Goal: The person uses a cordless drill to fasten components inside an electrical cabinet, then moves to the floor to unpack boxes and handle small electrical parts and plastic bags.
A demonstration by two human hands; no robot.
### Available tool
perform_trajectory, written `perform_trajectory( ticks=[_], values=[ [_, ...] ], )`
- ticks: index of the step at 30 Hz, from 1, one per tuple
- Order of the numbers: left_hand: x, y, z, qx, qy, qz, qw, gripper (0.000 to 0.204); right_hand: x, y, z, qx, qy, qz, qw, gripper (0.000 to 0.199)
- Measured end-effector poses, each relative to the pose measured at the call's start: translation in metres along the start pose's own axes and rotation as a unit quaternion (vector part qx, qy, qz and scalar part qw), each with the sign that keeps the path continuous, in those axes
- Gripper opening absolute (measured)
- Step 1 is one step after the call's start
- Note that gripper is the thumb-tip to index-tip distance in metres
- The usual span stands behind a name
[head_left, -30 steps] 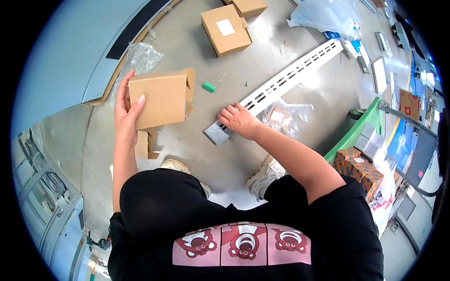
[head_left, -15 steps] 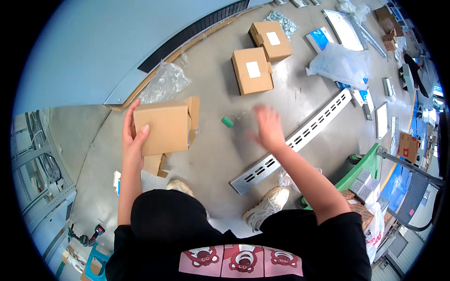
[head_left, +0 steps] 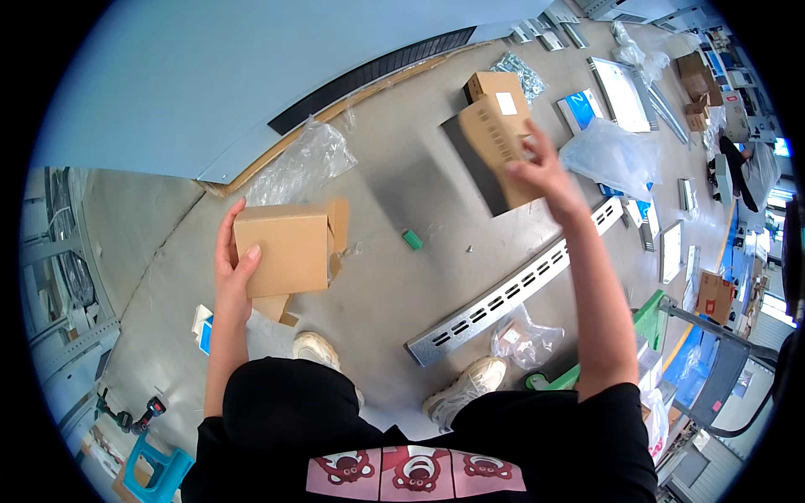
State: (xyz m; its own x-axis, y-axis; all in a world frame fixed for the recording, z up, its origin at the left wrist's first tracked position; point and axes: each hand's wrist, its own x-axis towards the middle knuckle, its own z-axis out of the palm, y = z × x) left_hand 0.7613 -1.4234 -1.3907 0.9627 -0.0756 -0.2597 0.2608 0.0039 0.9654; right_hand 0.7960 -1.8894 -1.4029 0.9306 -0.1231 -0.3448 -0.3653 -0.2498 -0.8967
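On the left, my left hand (head_left: 231,261) grips a brown cardboard box (head_left: 283,251) by its side, thumb across the face. Its flap sticks out at the right edge. My right hand (head_left: 545,176) is closed on the right side of a second cardboard box (head_left: 493,141), which is tilted up off the floor with a dark side facing left. Behind it stands a third box (head_left: 480,84) with a white label, partly covered. A small green piece (head_left: 412,240) lies on the floor between my hands.
A slotted metal rail (head_left: 495,303) lies diagonally in front of my right shoe. Clear plastic bags (head_left: 310,163) lie beside the grey-blue cabinet. At right are a green cart (head_left: 650,318) and a large plastic bag (head_left: 608,155). A teal stool (head_left: 155,469) and power drills (head_left: 149,415) stand lower left.
My right hand has moved away to the upper right and taken hold of the nearer floor box, lifting and tilting it. My left hand still holds its box.
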Motion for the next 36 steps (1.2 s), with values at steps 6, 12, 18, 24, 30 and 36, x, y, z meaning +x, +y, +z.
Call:
perform_trajectory(
  ticks=[6,12,18,24,30,36],
  values=[
    [0.004,-0.001,0.002,-0.001,-0.022,0.019,1.0,0.076,0.041,-0.043,-0.043,-0.279,0.244,-0.19,0.909,0.099],
    [-0.027,-0.018,-0.009,-0.021,-0.038,-0.021,0.999,0.076,0.093,0.034,-0.024,-0.503,0.271,-0.055,0.819,0.092],
    [-0.071,-0.035,-0.015,-0.1,-0.013,-0.146,0.984,0.074,-0.004,0.041,0.1,-0.323,-0.017,-0.293,0.9,0.042],
    [-0.075,-0.061,-0.013,-0.131,-0.059,-0.151,0.978,0.075,-0.008,0.023,0.214,-0.308,-0.143,-0.307,0.889,0.032],
    [-0.067,-0.056,-0.011,-0.105,-0.082,-0.158,0.978,0.074,0.067,0.046,0.287,-0.549,-0.197,-0.248,0.773,0.034],
    [-0.071,-0.058,-0.024,-0.108,-0.081,-0.169,0.976,0.072,0.12,0.011,0.2,0.19,0.019,-0.111,0.975,0.034]
  ],
)
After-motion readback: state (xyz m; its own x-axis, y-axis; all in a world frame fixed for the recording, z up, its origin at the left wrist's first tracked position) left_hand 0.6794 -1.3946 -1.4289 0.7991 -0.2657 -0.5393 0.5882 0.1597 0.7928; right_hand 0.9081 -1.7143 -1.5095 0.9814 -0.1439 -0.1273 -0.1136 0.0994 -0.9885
